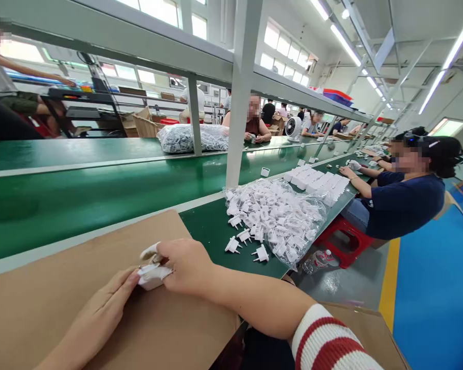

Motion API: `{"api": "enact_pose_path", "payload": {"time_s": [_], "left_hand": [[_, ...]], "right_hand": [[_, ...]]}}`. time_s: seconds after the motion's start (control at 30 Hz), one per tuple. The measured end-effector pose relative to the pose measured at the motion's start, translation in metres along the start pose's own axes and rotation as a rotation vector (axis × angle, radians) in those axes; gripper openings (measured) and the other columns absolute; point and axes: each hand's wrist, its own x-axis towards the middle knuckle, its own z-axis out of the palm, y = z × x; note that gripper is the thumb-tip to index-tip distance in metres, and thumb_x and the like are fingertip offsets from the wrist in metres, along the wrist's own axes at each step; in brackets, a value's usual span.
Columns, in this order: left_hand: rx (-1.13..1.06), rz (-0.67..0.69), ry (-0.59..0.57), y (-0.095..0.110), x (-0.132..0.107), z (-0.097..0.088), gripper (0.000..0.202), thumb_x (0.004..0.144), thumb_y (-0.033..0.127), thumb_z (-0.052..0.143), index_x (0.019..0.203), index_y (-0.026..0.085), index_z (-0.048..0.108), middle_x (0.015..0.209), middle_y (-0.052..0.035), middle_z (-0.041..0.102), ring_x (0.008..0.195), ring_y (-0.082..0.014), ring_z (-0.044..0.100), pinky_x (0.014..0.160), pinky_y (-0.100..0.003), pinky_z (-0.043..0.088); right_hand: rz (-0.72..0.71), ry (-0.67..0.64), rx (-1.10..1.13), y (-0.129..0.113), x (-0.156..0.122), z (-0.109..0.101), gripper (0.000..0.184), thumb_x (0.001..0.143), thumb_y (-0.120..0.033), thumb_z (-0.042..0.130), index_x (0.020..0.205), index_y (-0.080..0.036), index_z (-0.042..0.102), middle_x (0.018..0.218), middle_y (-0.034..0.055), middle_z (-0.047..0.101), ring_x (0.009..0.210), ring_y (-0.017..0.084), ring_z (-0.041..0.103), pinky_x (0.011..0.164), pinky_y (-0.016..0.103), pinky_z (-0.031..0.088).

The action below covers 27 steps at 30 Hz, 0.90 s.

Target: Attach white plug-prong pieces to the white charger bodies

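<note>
A small white plastic housing (153, 278) is held between my two hands, just above a sheet of brown cardboard (81, 257). My left hand (104, 308) pinches its left side with the fingertips. From the right, my right hand (187, 264) grips the same housing, with whitish covers on some of its fingers. The fingers hide much of the piece. Past my right hand, several loose white two-pin plug parts (261, 253) lie on the green bench, beside an opened clear plastic bag (293, 236) heaped with similar white parts.
White housings (316, 181) stand in rows behind the bag. A grey post (241, 97) rises by the green conveyor belt (100, 190). At right a co-worker in dark blue (405, 205) sits on a red stool (345, 241). A filled bag (195, 139) lies across the belt.
</note>
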Motion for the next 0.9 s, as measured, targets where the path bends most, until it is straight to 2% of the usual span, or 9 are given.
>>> {"api": "enact_pose_path", "payload": {"time_s": [0.1,0.23,0.33,0.43,0.5,0.6,0.77,0.9], "left_hand": [[-0.07,-0.09,-0.011,-0.005,0.011,0.005,0.04,0.085,0.074,0.06,0.108,0.049,0.079,0.117,0.0091,0.08,0.126,-0.0397,0.067,0.113,-0.057,0.055],[-0.155,-0.047,0.034,0.01,0.014,0.013,0.062,0.093,0.078,0.045,0.103,0.027,0.078,0.119,-0.0065,0.079,0.12,-0.0394,0.068,0.109,-0.056,0.054],[-0.237,0.036,-0.004,0.023,0.015,0.018,0.064,0.094,0.072,0.037,0.095,0.02,0.074,0.108,-0.0143,0.079,0.108,-0.0364,0.069,0.102,-0.052,0.055],[-0.217,0.01,0.086,0.023,0.018,0.012,0.055,0.099,0.062,0.035,0.089,0.021,0.07,0.098,-0.0127,0.077,0.096,-0.0299,0.068,0.096,-0.044,0.056],[-0.205,0.027,0.099,0.022,0.013,0.008,0.048,0.101,0.055,0.038,0.093,0.021,0.071,0.105,-0.0126,0.077,0.102,-0.0284,0.067,0.101,-0.042,0.053],[-0.195,0.078,0.054,0.023,0.002,0.007,0.041,0.104,0.046,0.037,0.1,0.022,0.07,0.114,-0.0127,0.075,0.111,-0.028,0.063,0.108,-0.042,0.048],[-0.19,0.0,0.1,0.02,0.013,0.013,0.039,0.102,0.047,0.038,0.076,0.023,0.053,0.086,-0.0097,0.065,0.09,-0.0266,0.059,0.091,-0.042,0.051],[-0.255,-0.058,0.139,0.017,0.025,0.016,0.038,0.099,0.048,0.042,0.077,0.022,0.058,0.085,-0.009,0.069,0.085,-0.0261,0.064,0.085,-0.04,0.055]], "right_hand": [[-0.059,-0.015,-0.054,0.005,0.003,0.0,0.029,0.077,-0.018,0.069,0.105,-0.025,0.064,0.107,0.001,0.079,0.101,0.021,0.073,0.08,0.026,0.049],[-0.12,0.035,-0.076,0.001,0.001,0.001,0.02,0.077,-0.016,0.07,0.095,-0.024,0.065,0.096,0.0026,0.077,0.094,0.021,0.072,0.078,0.027,0.048],[-0.119,0.16,-0.075,-0.001,0.0,0.0,0.02,0.076,-0.007,0.064,0.087,-0.023,0.065,0.086,0.0034,0.076,0.084,0.021,0.07,0.073,0.029,0.046],[-0.19,0.206,-0.089,0.007,0.008,-0.001,0.024,0.077,-0.004,0.056,0.087,-0.024,0.064,0.086,0.0029,0.076,0.083,0.021,0.071,0.073,0.03,0.048],[-0.223,0.233,-0.113,0.01,0.01,-0.001,0.022,0.076,-0.007,0.056,0.085,-0.026,0.061,0.083,0.0018,0.075,0.08,0.022,0.07,0.069,0.03,0.048],[-0.223,0.261,-0.132,0.01,0.007,-0.001,0.017,0.076,-0.011,0.056,0.082,-0.027,0.057,0.08,0.0006,0.074,0.074,0.022,0.069,0.062,0.03,0.047],[-0.223,0.223,-0.116,0.018,0.005,0.001,0.019,0.075,-0.013,0.057,0.085,-0.029,0.058,0.083,0.0011,0.075,0.073,0.022,0.07,0.059,0.03,0.048],[-0.163,0.205,-0.057,0.017,0.006,0.003,0.019,0.074,-0.014,0.056,0.085,-0.028,0.063,0.084,0.002,0.076,0.076,0.023,0.071,0.064,0.031,0.05]]}}
